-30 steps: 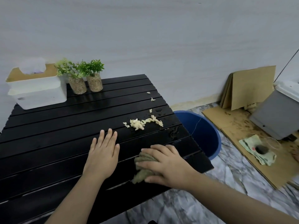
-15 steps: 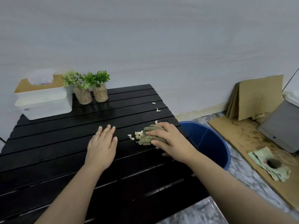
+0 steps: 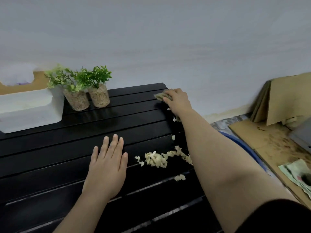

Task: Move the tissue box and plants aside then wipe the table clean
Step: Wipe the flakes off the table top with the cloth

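A black slatted table [image 3: 50, 165] fills the lower left. My right hand [image 3: 178, 100] is stretched to its far right corner, shut on a greenish-brown cloth [image 3: 160, 95] pressed on the top. My left hand [image 3: 107, 167] lies flat and open on the middle of the table. A pile of pale crumbs [image 3: 156, 159] lies between my hands near the right edge, with smaller bits [image 3: 180, 177] around it. The white tissue box [image 3: 28, 108] stands at the far left, with two small potted plants [image 3: 76, 91] [image 3: 99, 89] right beside it.
A blue bucket [image 3: 242, 145] stands on the floor beside the table's right edge, mostly hidden by my right arm. Cardboard sheets [image 3: 284, 105] lean on the wall at right. A flat cardboard piece [image 3: 269, 143] on the floor carries a stained cloth [image 3: 299, 175].
My right hand has carried the cloth from the crumb pile to the table's far right corner. The crumbs stay near the right edge. My left hand has not moved.
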Available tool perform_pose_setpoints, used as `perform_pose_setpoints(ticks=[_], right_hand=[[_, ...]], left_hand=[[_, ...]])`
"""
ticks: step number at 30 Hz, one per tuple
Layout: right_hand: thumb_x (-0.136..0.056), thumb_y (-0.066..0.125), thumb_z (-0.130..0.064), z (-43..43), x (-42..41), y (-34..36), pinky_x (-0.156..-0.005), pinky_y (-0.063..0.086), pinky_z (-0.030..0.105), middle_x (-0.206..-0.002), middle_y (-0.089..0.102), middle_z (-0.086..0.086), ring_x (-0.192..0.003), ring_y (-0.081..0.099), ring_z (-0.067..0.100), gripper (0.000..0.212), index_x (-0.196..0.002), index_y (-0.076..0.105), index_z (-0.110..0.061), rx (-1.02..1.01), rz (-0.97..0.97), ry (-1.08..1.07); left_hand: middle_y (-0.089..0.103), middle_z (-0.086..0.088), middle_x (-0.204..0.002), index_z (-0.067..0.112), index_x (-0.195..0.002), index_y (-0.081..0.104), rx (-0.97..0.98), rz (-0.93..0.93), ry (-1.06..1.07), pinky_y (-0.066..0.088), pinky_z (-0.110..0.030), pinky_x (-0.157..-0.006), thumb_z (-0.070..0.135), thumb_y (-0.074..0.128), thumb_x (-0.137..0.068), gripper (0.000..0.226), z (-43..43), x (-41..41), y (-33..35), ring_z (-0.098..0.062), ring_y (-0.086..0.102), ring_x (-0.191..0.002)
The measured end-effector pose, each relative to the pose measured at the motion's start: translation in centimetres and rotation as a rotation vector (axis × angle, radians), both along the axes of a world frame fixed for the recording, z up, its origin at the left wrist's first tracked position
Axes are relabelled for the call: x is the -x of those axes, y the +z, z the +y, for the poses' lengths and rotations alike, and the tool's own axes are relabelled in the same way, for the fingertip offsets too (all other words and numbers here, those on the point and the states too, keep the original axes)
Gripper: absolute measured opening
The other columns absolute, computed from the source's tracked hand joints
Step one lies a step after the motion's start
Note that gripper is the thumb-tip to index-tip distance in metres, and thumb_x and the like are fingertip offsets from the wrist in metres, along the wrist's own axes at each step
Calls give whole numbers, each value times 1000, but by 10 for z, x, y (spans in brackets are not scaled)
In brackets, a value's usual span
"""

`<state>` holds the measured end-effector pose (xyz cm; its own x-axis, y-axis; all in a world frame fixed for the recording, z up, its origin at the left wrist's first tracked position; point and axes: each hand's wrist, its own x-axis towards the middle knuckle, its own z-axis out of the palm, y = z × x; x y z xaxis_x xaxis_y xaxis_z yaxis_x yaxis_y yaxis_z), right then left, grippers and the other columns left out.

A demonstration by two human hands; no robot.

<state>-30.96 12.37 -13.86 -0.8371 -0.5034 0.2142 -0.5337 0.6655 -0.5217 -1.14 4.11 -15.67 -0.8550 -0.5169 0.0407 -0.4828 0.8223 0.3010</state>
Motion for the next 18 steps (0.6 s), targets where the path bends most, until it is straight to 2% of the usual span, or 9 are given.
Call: perform_pose_setpoints(ticks=[1,3,7,9,13,15,17,18], right_hand=[[-94,48,-38,-1,1,-3,-99,37,43,-138,42,7,-124,35,31,38,-131,50,-30,-124,32,1],[-95,45,-41,4,0,-7,-98,37,43,-139,43,5,-123,34,32,38,-132,49,-32,-230,81,38],[-91,52,-40,37,-30,-10,-96,40,44,-125,57,11,-110,48,36,38,-124,59,-24,-198,170,351],[-88,49,-42,65,-67,-7,-94,42,43,-120,60,12,-103,52,34,41,-121,63,-20,-175,176,493],[-89,48,-41,107,-133,9,-98,37,30,-126,57,2,-110,48,21,40,-123,60,-23,-155,95,714],[-89,52,-37,107,-132,20,-102,30,20,-130,55,-5,-115,45,11,38,-123,60,-22,-35,50,732],[-88,55,-32,92,-107,27,-102,26,14,-128,56,-7,-115,45,4,37,-122,61,-17,95,49,601],[-87,56,-31,82,-86,25,-102,27,14,-128,58,-2,-115,47,7,38,-122,62,-15,122,51,504]], left_hand=[[-11,12,-156,27,-146,-3,-3,-1,0,-11,-33,-117,45,1,-93,57,0,0,0,-2,-23,-136],[-13,13,-155,27,-146,-4,-16,-6,4,-11,-33,-117,44,3,-94,55,-1,0,0,-2,-24,-136],[-18,16,-147,26,-143,-7,-19,-2,7,-11,-33,-116,50,-7,-82,66,-1,0,2,-4,-23,-136],[-17,16,-147,26,-140,-10,-35,2,3,-11,-33,-116,53,-12,-76,69,0,0,3,-4,-22,-137],[-19,17,-147,28,-137,-15,-32,-4,-1,-13,-33,-116,53,-13,-75,67,0,-1,2,-4,-24,-138],[-19,17,-147,27,-139,-13,-23,-6,-2,-13,-32,-115,53,-13,-76,68,0,-1,2,-4,-24,-137],[-18,16,-147,25,-143,-8,-16,-10,-3,-12,-33,-115,53,-12,-76,72,-1,0,1,-4,-23,-137],[-17,16,-148,25,-144,-5,-8,-14,-6,-12,-33,-116,53,-12,-77,73,-1,0,1,-4,-22,-137]])
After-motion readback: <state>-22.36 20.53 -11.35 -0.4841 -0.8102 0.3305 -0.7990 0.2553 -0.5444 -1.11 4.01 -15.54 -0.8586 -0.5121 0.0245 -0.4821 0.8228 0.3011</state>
